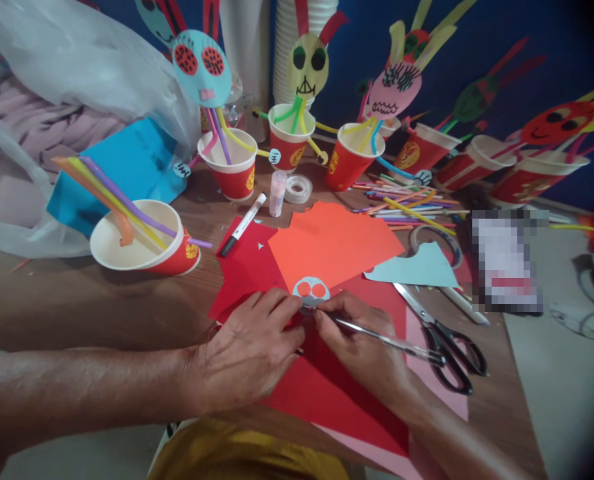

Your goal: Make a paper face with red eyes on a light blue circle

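Note:
My left hand rests on red paper, its fingertips pinching the edge of a small light-blue paper face with two orange eyes. My right hand is closed round a thin pen whose tip meets the lower edge of that face. An orange sheet lies just beyond the face. Black-handled scissors lie right of my right hand.
A red cup with straws lies tilted at left. A black marker, glue stick and tape roll sit behind. Several cup puppets line the back. Loose straws, a light-blue scrap and a plastic bag surround.

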`<control>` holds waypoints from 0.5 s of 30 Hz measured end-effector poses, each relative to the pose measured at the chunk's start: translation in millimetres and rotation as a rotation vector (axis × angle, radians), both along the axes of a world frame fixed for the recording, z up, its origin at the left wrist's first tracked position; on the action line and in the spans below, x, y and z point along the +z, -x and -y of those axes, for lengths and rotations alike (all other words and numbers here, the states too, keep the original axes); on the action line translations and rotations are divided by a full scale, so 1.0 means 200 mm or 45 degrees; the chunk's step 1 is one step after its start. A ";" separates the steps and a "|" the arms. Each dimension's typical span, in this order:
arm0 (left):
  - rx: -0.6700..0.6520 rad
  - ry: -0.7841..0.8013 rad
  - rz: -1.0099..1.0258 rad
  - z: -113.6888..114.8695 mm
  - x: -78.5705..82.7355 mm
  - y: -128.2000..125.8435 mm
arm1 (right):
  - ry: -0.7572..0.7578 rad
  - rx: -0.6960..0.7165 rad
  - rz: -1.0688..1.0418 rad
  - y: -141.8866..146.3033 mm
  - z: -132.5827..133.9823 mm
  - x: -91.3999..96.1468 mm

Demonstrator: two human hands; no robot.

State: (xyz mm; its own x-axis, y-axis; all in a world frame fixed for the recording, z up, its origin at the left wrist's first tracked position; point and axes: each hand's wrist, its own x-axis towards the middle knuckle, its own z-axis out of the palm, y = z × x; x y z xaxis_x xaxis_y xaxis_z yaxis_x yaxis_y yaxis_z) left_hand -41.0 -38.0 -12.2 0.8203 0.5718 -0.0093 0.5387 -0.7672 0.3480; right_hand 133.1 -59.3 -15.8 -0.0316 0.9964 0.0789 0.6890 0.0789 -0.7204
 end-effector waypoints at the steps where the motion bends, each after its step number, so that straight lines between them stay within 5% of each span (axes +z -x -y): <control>1: -0.002 0.000 -0.001 0.00 0.00 0.00 | -0.009 -0.002 -0.003 0.00 0.00 0.00; 15: -0.013 -0.016 -0.041 -0.01 0.02 0.00 | -0.041 0.025 0.019 0.00 0.00 -0.01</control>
